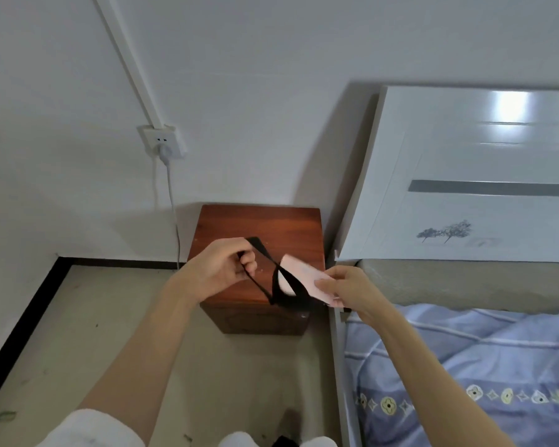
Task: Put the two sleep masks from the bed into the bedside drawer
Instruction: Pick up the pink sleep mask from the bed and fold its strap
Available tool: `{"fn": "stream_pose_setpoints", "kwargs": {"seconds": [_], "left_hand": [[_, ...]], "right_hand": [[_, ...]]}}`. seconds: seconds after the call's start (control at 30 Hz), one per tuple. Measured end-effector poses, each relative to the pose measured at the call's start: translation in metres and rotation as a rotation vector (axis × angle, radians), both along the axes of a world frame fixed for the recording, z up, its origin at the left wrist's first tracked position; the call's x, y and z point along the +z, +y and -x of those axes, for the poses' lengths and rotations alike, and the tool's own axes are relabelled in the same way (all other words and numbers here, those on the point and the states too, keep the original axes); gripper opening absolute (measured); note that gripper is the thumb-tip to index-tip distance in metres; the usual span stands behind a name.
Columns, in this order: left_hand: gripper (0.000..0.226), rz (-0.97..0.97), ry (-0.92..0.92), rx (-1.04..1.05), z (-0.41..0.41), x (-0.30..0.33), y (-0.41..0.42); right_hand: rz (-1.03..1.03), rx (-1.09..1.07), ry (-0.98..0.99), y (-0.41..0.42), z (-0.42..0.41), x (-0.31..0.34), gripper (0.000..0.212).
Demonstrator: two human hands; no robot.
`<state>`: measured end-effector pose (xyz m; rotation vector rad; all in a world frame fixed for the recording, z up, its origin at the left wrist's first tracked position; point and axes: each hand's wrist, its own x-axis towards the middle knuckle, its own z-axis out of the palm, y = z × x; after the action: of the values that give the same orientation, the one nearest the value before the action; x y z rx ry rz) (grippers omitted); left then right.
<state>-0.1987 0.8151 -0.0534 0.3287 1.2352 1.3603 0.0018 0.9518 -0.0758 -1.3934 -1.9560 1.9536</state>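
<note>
Fingers [328, 285] of the right hand [346, 290] pinch one end of a pink sleep mask [299, 279], thumb on top and the rest pressed underneath. Those of the left hand [221, 267] curl tight around its black elastic strap [262, 250], drawing it up and away so the strap stretches into a crossed loop between the two hands. Both grips hang in the air just above the wooden bedside cabinet [271, 224], which sits directly beneath and behind them; its drawer front [255, 321], below the fingers, looks closed. To the right of the right hand lie the bed [465, 366] with its blue striped cover and the white headboard [465, 156].

Only this one mask shows; I cannot tell where the second is.

The mask should handle as a light, soft, floppy thing: nothing to break, but the padded body droops and the elastic can spring back or snag. A hold on the padded edge gives the most control, while the strap is best gathered loosely instead of stretched, so one hand can come free for the drawer.
</note>
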Motion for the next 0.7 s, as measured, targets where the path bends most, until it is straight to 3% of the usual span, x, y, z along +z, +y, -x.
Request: {"fn": "stream_pose_setpoints", "kwargs": {"seconds": [0.1,0.17,0.27,0.33,0.43,0.5,0.6,0.7], "left_hand": [[0.017,-0.075,-0.337,0.228,0.001,-0.004,-0.003],[0.008,-0.186,-0.526,0.367,-0.005,-0.009,-0.008],[0.033,-0.318,-0.637,0.509,-0.005,-0.016,-0.005],[0.034,-0.238,-0.528,0.492,-0.005,-0.013,0.000],[0.027,-0.023,-0.216,0.321,0.000,-0.004,-0.001],[0.021,0.055,-0.016,0.128,0.006,0.002,-0.005],[0.032,0.090,0.317,-0.119,0.013,0.013,-0.009],[0.023,0.093,0.590,-0.012,0.021,0.021,-0.007]], "right_hand": [[0.196,-0.393,0.103,0.005,0.003,-0.005,0.012],[0.317,-0.542,0.224,0.005,0.006,-0.003,0.007],[0.327,-0.595,0.390,-0.004,0.015,0.003,0.004],[0.273,-0.564,0.476,-0.013,0.024,0.009,0.004],[0.183,-0.517,0.554,-0.025,0.035,0.015,0.008],[0.071,-0.467,0.529,-0.030,0.041,0.019,0.008],[-0.215,-0.320,0.426,-0.036,0.052,0.026,0.009],[-0.368,-0.149,0.375,-0.041,0.064,0.033,0.011]]}}
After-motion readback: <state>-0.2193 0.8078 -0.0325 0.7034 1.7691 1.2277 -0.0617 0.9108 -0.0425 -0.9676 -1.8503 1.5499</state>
